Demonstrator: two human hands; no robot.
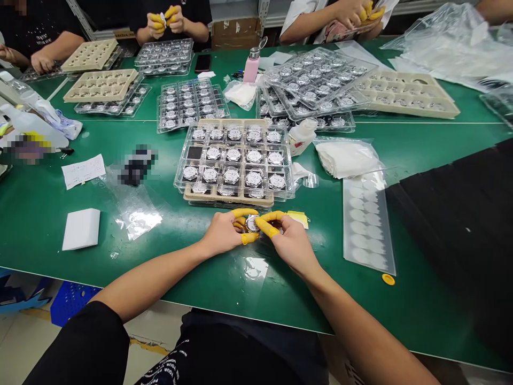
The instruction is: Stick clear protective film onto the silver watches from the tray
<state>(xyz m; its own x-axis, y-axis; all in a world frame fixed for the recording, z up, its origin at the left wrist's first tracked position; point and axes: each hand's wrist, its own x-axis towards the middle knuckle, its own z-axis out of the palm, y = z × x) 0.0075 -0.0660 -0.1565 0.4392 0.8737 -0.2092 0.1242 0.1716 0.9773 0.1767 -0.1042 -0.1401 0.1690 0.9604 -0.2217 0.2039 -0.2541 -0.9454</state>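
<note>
Yellow finger cots cover the fingertips of both my hands. Between thumb and fingers, my left hand (226, 231) grips a round silver watch head (251, 223) by its edge, a little above the green table. From the other side, my right hand (286, 230) pinches at the right rim of the same watch head, thumb and forefinger on its face. Just beyond my hands lies a clear plastic tray (180, 182) of similar watch heads, stacked on a beige tray (256, 201). One pocket in its left column shows only dark lining.
Right of the stack stand a small white bottle (301, 136), a pack of white cloths (345, 158) and a sheet of round clear stickers (366, 224). A white foam block (80, 229) and plastic bag (138, 214) lie left. Further trays (316, 75) and co-workers' hands (164, 21) are across the table.
</note>
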